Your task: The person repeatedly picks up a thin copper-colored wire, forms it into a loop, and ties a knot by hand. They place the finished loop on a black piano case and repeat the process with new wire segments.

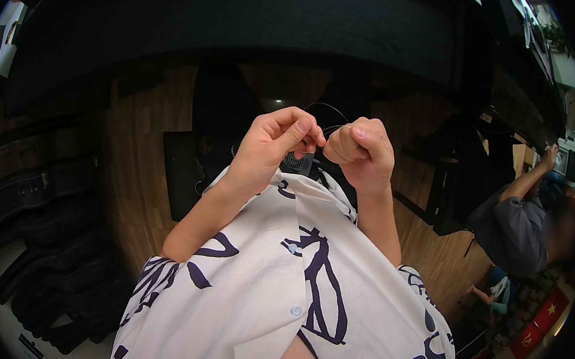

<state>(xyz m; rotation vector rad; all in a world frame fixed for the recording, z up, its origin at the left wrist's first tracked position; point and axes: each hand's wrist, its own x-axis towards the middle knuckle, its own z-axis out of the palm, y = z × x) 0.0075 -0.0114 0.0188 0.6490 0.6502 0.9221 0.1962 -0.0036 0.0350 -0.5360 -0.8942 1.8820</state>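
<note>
A thin, pale wire or string (328, 105) bows up in a fine loop between my two hands, held in front of my chest. My left hand (268, 145) is closed, thumb and forefinger pinched together on the wire, the other fingers curled beneath. Right beside it, my right hand (365, 155) makes a fist with the thumb on top, and the wire runs into it. The fingertips of both hands nearly meet. The wire's ends are hidden. Just below the hands, a small dark object with a round grille (295, 161) shows partly.
A long black surface (247, 19) stretches across the far side. Several dark cases (44, 226) are stacked at the left on the floor. Wooden flooring (139, 173) shows between. On the right sits another person in a dark shirt (515, 230), near a red flag (540, 326).
</note>
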